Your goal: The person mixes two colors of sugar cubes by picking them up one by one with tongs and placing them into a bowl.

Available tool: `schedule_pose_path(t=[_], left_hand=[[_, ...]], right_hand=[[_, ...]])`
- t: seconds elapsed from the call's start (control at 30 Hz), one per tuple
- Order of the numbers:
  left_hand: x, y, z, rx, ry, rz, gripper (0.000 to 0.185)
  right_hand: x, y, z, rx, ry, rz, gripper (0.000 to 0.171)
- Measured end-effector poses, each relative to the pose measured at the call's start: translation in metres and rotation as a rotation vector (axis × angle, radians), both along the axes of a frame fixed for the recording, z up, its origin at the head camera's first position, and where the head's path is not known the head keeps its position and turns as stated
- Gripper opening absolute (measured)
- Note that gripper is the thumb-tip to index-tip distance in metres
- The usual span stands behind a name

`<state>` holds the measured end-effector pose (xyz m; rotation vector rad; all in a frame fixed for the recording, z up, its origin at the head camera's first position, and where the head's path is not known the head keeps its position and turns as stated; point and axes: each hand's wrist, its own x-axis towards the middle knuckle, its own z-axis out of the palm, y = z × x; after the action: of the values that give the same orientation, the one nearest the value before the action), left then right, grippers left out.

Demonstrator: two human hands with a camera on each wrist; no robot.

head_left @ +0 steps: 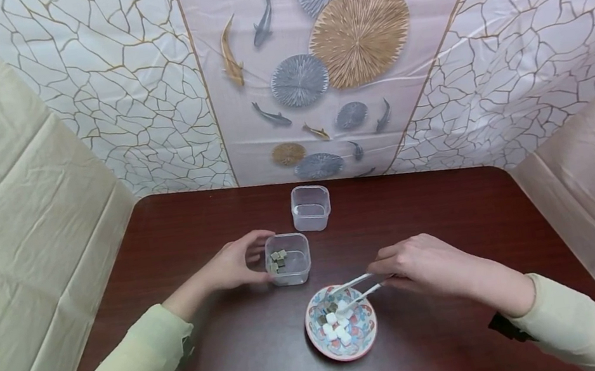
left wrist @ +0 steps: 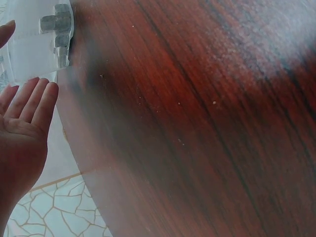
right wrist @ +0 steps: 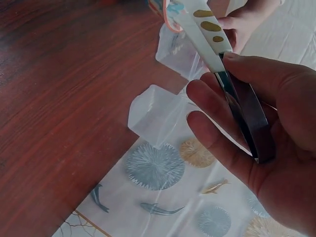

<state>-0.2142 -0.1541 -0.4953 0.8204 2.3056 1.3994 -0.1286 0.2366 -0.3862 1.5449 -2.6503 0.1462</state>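
Note:
My left hand (head_left: 255, 258) grips a small clear container (head_left: 289, 259) from its left side, thumb near me and fingers on the far side. Several dark cubes (head_left: 278, 259) lie in it. The left wrist view shows the left hand (left wrist: 22, 59) beside that container (left wrist: 34, 47) with its dark cubes (left wrist: 57, 23). My right hand (head_left: 387, 273) pinches white tongs (head_left: 355, 289), whose tips reach into a patterned bowl (head_left: 367, 336) of white cubes (head_left: 338, 331) and a few dark ones. In the right wrist view the right hand (right wrist: 217, 84) holds the tongs (right wrist: 210, 34).
A second clear container (head_left: 310, 208), with nothing visible inside, stands farther back on the dark wooden table (head_left: 440, 215). Patterned sheets hang behind and at both sides. The right wrist view shows both containers: the nearer (right wrist: 153, 116), the farther (right wrist: 178, 49).

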Motion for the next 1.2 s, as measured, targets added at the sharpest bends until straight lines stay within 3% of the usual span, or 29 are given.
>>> schedule_pose_path(t=[0.27, 0.57, 1.0, 1.2], left_hand=[[0.000, -0.001, 0.001, 0.004, 0.002, -0.002, 0.082], [0.002, 0.000, 0.001, -0.002, 0.003, -0.002, 0.082], [0.000, 0.000, -0.003, -0.028, 0.014, 0.003, 0.082], [0.000, 0.000, -0.003, -0.017, 0.012, -0.001, 0.082]], right_hand=[[-0.004, -0.003, 0.009, -0.053, 0.003, 0.000, 0.031], [-0.029, -0.020, 0.020, -0.133, 0.067, 0.002, 0.031], [-0.063, -0.062, 0.012, 0.003, 0.223, 0.006, 0.024], [-0.070, -0.078, 0.001, 0.034, 0.261, 0.020, 0.010]])
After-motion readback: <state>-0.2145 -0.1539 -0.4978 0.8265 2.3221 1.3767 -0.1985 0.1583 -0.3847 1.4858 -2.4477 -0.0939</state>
